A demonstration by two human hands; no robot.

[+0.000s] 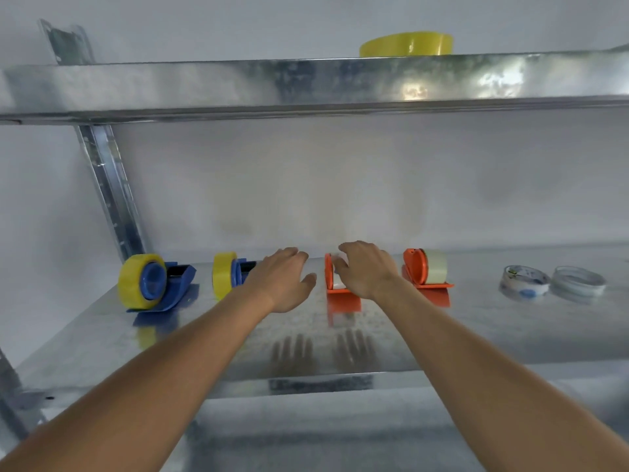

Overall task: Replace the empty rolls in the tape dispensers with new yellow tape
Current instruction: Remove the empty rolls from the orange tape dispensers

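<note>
My left hand [284,279] hovers released, hiding part of the second blue dispenser [235,272]. My right hand [366,269] grasps the pale roll [337,267] in the orange dispenser [340,296], mostly covering it. A yellow tape [406,45] sits on the upper shelf [306,81].

The right hand [366,269] covers most of the roll in the near orange dispenser [335,287], so its grip cannot be told. The left hand [284,279] hides the back of 1 blue dispenser [238,269]. The upper shelf [306,83] hides the lower part of the yellow tape [406,45]. Both forearms are cut off by the bottom edge.
</note>
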